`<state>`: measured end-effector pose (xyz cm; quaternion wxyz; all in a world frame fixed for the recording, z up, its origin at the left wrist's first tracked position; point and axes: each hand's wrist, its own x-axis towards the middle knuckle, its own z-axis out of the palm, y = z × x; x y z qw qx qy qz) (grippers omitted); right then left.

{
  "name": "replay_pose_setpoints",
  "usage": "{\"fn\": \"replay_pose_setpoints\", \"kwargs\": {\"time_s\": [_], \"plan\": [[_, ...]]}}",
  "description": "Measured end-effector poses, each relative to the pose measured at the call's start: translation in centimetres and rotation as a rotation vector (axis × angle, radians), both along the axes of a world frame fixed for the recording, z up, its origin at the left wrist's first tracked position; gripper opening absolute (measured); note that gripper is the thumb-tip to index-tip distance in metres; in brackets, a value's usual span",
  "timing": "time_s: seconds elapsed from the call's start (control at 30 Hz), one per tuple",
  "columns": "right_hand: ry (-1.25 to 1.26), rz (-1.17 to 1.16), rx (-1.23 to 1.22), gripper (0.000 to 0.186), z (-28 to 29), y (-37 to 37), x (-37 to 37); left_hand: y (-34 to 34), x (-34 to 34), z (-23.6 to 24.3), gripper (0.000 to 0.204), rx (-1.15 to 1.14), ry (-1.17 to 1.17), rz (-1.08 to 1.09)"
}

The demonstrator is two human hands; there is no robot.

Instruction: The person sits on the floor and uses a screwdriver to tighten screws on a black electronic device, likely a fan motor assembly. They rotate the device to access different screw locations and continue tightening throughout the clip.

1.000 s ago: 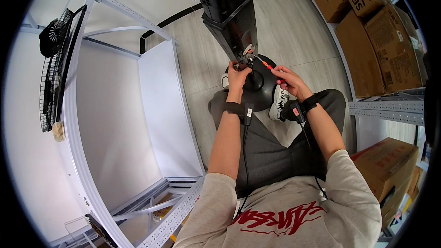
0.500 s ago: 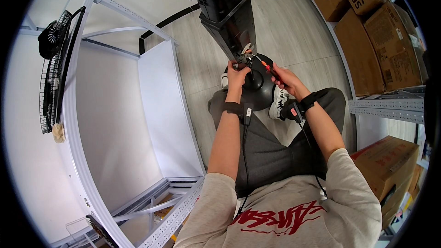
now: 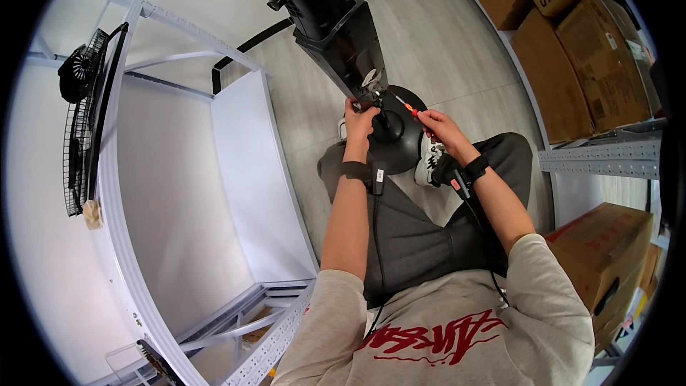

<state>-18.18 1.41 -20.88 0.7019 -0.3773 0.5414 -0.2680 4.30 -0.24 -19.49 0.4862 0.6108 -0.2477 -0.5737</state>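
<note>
A tall black appliance housing [image 3: 343, 46] leans over a round black base [image 3: 407, 144] in front of me, joined by a short black post. Small metal parts and pale wires [image 3: 371, 78] show at the housing's lower end. My left hand [image 3: 359, 127] is closed around that lower end; its fingertips are partly hidden. In my right hand [image 3: 441, 131] is a screwdriver [image 3: 408, 106] with a red and orange handle. The fingers are wrapped round the handle, and the shaft points up and left, its tip a little apart from the metal parts.
A white metal rack [image 3: 246, 171] stands at the left, with a black wire grille [image 3: 80, 125] beyond it. Cardboard boxes [image 3: 600, 64] fill a shelf at the right, and another box [image 3: 600, 250] sits lower. My shoe [image 3: 429, 161] touches the base's right side.
The housing's upper end has swung left. The screwdriver's tip has drawn back from the metal parts, and my right hand's grip on the handle has shifted. My left hand keeps its hold.
</note>
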Motion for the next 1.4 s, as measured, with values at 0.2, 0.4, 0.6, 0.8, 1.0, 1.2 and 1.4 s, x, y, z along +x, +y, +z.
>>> {"fn": "replay_pose_setpoints", "kwargs": {"time_s": [0.2, 0.4, 0.6, 0.8, 1.0, 1.2, 1.4], "plan": [[-0.009, -0.002, -0.048, 0.025, 0.3, -0.1, 0.3, 0.3, 0.2, 0.1, 0.043, -0.03, 0.062, -0.023], [0.015, -0.001, -0.095, 0.025, 0.8, -2.0, 1.3, 0.4, 0.1, 0.3, 0.045, -0.032, 0.055, 0.002], [0.073, 0.008, -0.124, 0.026, 0.7, -2.3, 1.1, 0.4, 0.0, 0.7, 0.048, 0.006, 0.061, -0.006], [0.017, -0.005, -0.08, 0.026, 0.4, -1.3, -0.3, 0.2, 0.3, -0.3, 0.053, 0.053, 0.243, 0.061], [-0.107, -0.093, -0.083, 0.025, 1.2, -1.7, 0.4, 0.2, 2.3, -2.8, 0.023, 0.085, 0.568, 0.043], [-0.124, -0.144, -0.168, 0.026, 1.6, -4.8, 1.9, 0.4, 1.3, -0.6, 0.043, 0.149, 0.627, 0.133], [-0.096, -0.126, -0.249, 0.034, 6.2, -8.1, 5.2, 0.5, 0.7, 0.6, 0.055, 0.148, 0.488, 0.119]]}}
